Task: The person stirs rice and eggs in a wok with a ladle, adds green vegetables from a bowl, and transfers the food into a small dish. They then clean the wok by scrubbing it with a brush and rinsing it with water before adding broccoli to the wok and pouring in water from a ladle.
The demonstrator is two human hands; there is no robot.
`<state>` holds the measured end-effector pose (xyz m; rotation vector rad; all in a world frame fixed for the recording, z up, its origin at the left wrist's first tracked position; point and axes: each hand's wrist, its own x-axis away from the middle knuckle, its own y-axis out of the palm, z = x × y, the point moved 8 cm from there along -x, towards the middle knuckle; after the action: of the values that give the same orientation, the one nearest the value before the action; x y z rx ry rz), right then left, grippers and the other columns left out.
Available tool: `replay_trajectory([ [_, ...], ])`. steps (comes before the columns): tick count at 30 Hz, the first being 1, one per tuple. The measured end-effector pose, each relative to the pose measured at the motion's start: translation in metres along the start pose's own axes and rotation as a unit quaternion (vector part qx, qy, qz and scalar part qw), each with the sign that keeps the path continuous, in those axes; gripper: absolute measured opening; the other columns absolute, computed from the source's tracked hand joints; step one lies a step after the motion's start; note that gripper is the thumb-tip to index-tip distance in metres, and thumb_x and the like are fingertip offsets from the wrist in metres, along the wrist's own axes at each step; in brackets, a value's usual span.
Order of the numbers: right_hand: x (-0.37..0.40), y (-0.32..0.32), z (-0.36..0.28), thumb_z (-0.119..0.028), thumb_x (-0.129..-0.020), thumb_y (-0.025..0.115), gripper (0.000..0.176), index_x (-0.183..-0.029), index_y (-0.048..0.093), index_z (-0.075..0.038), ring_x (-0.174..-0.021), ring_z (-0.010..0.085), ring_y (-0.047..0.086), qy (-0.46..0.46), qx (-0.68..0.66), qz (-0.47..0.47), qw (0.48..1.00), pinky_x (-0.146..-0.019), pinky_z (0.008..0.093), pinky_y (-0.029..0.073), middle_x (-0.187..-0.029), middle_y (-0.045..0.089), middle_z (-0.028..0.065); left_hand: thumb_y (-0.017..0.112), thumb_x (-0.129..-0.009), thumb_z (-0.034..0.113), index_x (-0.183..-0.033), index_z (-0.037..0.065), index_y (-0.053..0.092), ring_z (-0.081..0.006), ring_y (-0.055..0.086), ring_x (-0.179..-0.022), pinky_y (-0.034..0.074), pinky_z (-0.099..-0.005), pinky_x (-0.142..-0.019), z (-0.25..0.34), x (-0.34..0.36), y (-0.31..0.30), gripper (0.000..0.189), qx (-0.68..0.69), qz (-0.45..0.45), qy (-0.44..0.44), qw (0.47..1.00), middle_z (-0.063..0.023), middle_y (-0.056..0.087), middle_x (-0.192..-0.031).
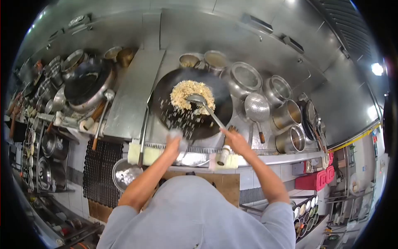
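Nearest, 1 steel bowl [125, 174] sits at 7 to 8 o'clock from the main wok [166, 108], below the surface [265, 159]. Along the surface's front edge lie 2 pale cloths, the left cloth [151, 154] at 7 o'clock and the right cloth [231, 162] at 5. A long-handled tool [144, 135] crosses that edge beside the left cloth.

The left hand [174, 142] is closed around something pale and blurred at the wok's near rim, at about 7 o'clock; I cannot tell what it is. The right hand [235, 140], at 4 to 5 o'clock, is closed around the handle of 1 ladle [197, 98].

The ladle's bowl rests in 1 heap of grainy food [187, 90] near the wok's middle; white grains scatter toward 7 o'clock. A narrow gap separates the rim from 1 skimmer [257, 106] at 3.

Beyond stand 2 pots at 12 [190, 61] and 1 [215, 60], and 4 more from 2 to 4 o'clock. A flat steel panel [132, 95] spans from the main wok toward a second wok [89, 85] at 9 to 10.
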<state>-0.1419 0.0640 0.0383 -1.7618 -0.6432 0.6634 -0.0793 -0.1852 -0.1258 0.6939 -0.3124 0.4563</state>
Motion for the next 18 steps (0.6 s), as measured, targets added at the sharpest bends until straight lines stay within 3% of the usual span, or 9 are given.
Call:
replay_trajectory([
  [1, 0.005, -0.005, -0.001, -0.005, -0.084, 0.053, 0.053, -0.135, 0.042, -0.017, -0.067, 0.0290, 0.061, 0.133, -0.189, -0.069, 0.971, -0.061, 0.0436, 0.052, -0.080, 0.059, 0.0147, 0.047, -0.078, -0.005, -0.100, 0.005, 0.052, -0.0218, 0.061, -0.077, 0.052, -0.0379, -0.064, 0.004, 0.021, -0.011, 0.025, -0.029, 0.000, 0.039, 0.999, -0.0084, 0.059, -0.087],
  [3, 0.021, -0.004, -0.014, -0.009, -0.090, 0.050, 0.041, -0.131, 0.045, -0.012, -0.075, 0.0184, 0.062, 0.287, -0.499, -0.147, 0.804, -0.060, 0.0366, 0.055, -0.085, 0.058, 0.0085, 0.044, -0.076, -0.010, -0.105, 0.005, 0.052, -0.0216, 0.062, -0.085, 0.054, -0.0364, -0.071, 0.039, 0.054, -0.002, 0.034, -0.045, 0.012, 0.081, 0.996, -0.0094, 0.060, -0.095],
  [4, 0.021, -0.006, -0.012, -0.009, -0.090, 0.050, 0.041, -0.131, 0.045, -0.012, -0.075, 0.0184, 0.062, 0.285, -0.499, -0.164, 0.802, -0.060, 0.0366, 0.055, -0.085, 0.058, 0.0085, 0.049, -0.080, -0.002, -0.109, 0.007, 0.052, -0.0251, 0.062, -0.088, 0.053, -0.0403, -0.075, 0.032, 0.046, 0.000, 0.030, -0.051, 0.070, 0.024, 0.996, -0.0102, 0.060, -0.097],
  [7, -0.016, -0.029, -0.023, -0.016, -0.086, 0.060, 0.039, -0.123, 0.051, -0.006, -0.083, 0.0210, 0.060, 0.156, -0.849, -0.037, 0.504, -0.063, 0.0355, 0.055, -0.092, 0.058, 0.0123, 0.051, -0.084, 0.003, -0.102, 0.006, 0.052, -0.0222, 0.060, -0.074, 0.051, -0.0361, -0.057, 0.021, -0.034, 0.015, 0.019, 0.014, 0.049, -0.005, 0.999, -0.0078, 0.058, -0.085],
  [8, -0.032, -0.023, -0.017, -0.016, -0.086, 0.060, 0.039, -0.123, 0.051, -0.006, -0.083, 0.0210, 0.060, 0.149, -0.846, -0.046, 0.510, -0.063, 0.0355, 0.055, -0.092, 0.058, 0.0123, 0.051, -0.085, 0.004, -0.099, 0.006, 0.052, -0.0206, 0.059, -0.070, 0.048, -0.0344, -0.051, 0.020, -0.050, 0.023, 0.014, 0.024, 0.049, 0.002, 0.999, -0.0066, 0.057, -0.079],
  [10, -0.073, -0.056, 0.018, -0.019, -0.084, 0.065, 0.028, -0.107, 0.057, -0.005, -0.087, 0.0221, 0.059, 0.073, -0.484, 0.224, 0.843, -0.061, 0.0378, 0.052, -0.096, 0.059, 0.0134, 0.054, -0.089, 0.014, -0.096, 0.008, 0.052, -0.0178, 0.057, -0.068, 0.046, -0.0329, -0.052, 0.019, -0.076, 0.022, 0.009, -0.017, -0.024, 0.002, 1.000, -0.0033, 0.055, -0.075],
  [13, -0.172, -0.075, 0.010, -0.016, -0.085, 0.065, 0.019, -0.081, 0.050, -0.006, -0.065, 0.0147, 0.053, 0.003, -0.546, 0.259, 0.796, -0.051, 0.0305, 0.043, -0.074, 0.054, 0.0061, 0.060, -0.088, 0.040, -0.118, 0.011, 0.049, -0.0210, 0.058, -0.096, 0.050, -0.0401, -0.078, 0.012, -0.057, 0.012, 0.044, 0.026, -0.075, -0.089, 0.993, -0.0082, 0.059, -0.105],
  [16, -0.207, -0.109, -0.003, -0.015, -0.086, 0.065, 0.029, -0.070, 0.041, -0.010, -0.041, 0.0080, 0.036, 0.012, -0.600, 0.335, 0.726, -0.042, 0.0260, 0.032, -0.050, 0.036, -0.0033, 0.060, -0.089, 0.037, -0.122, 0.009, 0.049, -0.0178, 0.058, -0.097, 0.048, -0.0337, -0.082, 0.045, 0.004, -0.029, 0.044, -0.014, -0.045, -0.046, 0.998, -0.0058, 0.060, -0.107],
  [18, -0.211, -0.129, -0.009, -0.014, -0.087, 0.062, 0.028, -0.068, 0.043, -0.008, -0.040, 0.0060, 0.039, -0.025, -0.615, 0.369, 0.696, -0.039, 0.0232, 0.033, -0.051, 0.043, -0.0021, 0.062, -0.088, 0.034, -0.122, 0.007, 0.049, -0.0160, 0.057, -0.100, 0.047, -0.0318, -0.084, 0.057, 0.048, -0.071, 0.046, -0.039, 0.002, 0.005, 0.999, -0.0047, 0.059, -0.109],
])
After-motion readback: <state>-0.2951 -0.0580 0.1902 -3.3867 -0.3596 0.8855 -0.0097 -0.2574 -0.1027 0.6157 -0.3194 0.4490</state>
